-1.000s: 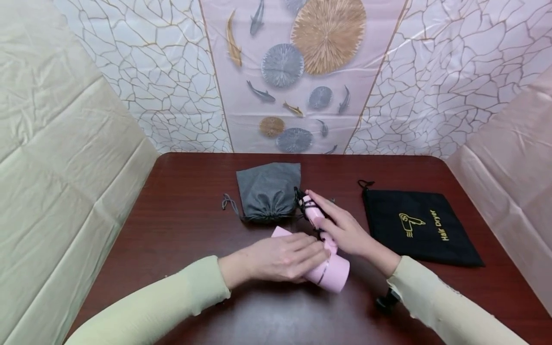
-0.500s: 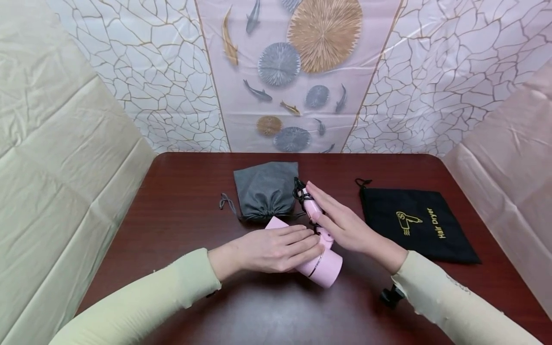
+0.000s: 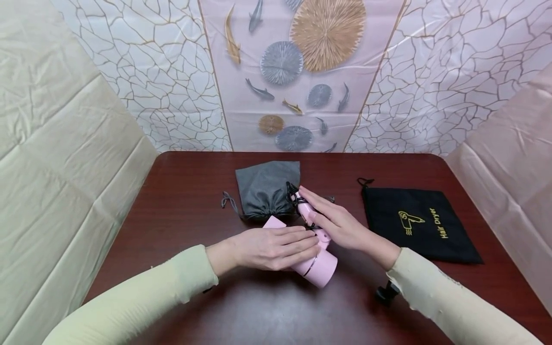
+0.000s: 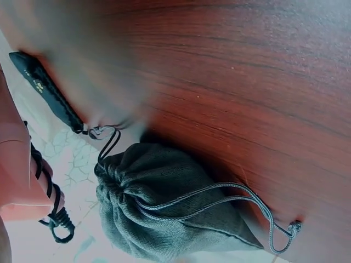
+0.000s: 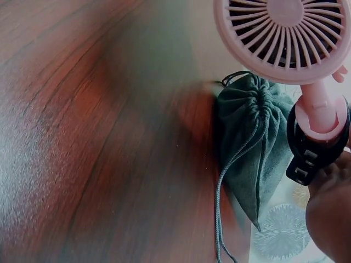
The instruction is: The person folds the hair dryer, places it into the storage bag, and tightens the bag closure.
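A pink hair dryer (image 3: 321,269) is held between both hands, its barrel slanting and its handle pointing away. My left hand (image 3: 271,247) grips the barrel from above, fingers lying across it; the thumb is hidden. On the handle (image 3: 305,210) rests the thumb of my right hand (image 3: 342,225), with the fingers stretched along its right side. A black cord (image 4: 48,183) is wound around the handle, with the plug (image 5: 303,164) showing in the right wrist view. There too the dryer's round slotted grille (image 5: 285,16) faces the camera.
Beyond the hands lies a grey drawstring pouch (image 3: 268,187). A black drawstring bag (image 3: 424,225) printed "Hair Dryer" lies at the right. Both are on the dark wooden table (image 3: 185,191), with fabric walls around it.
Both hands have shifted slightly left and away together with the hair dryer. The pouch and the bag stay in place on the table.
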A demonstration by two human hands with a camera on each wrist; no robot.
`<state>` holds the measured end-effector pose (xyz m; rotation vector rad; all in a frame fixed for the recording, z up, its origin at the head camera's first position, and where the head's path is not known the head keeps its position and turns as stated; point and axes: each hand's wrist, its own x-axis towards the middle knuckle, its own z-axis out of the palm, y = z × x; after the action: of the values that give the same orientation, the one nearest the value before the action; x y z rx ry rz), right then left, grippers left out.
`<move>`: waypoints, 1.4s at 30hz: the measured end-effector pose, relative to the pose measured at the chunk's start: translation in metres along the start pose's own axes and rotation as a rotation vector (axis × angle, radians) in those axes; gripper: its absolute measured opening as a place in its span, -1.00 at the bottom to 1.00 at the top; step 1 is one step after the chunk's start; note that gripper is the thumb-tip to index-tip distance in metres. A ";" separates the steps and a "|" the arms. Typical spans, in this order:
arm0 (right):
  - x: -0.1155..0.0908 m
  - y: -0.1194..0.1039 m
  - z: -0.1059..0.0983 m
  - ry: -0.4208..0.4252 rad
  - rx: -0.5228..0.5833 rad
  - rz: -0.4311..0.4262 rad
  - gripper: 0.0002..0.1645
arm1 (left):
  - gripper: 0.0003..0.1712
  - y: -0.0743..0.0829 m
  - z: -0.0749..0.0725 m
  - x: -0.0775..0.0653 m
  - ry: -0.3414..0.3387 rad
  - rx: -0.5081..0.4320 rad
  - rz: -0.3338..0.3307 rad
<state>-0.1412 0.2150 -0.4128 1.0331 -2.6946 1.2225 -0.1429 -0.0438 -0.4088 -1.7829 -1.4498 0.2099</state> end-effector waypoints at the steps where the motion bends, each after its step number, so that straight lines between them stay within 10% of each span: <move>1: 0.001 0.000 0.001 -0.016 0.014 0.003 -0.33 | -0.54 0.000 0.001 0.000 -0.002 -0.003 0.003; 17: 0.015 0.006 0.011 -0.184 0.104 0.001 -0.44 | -0.54 0.005 0.006 -0.013 -0.043 -0.058 0.006; 42: -0.022 0.028 -0.030 -0.100 -0.084 0.186 -0.34 | -0.52 0.033 0.005 -0.039 -0.099 -0.149 -0.068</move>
<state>-0.1474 0.2614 -0.4161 0.8734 -2.9487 1.0970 -0.1341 -0.0765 -0.4476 -1.8609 -1.6304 0.1607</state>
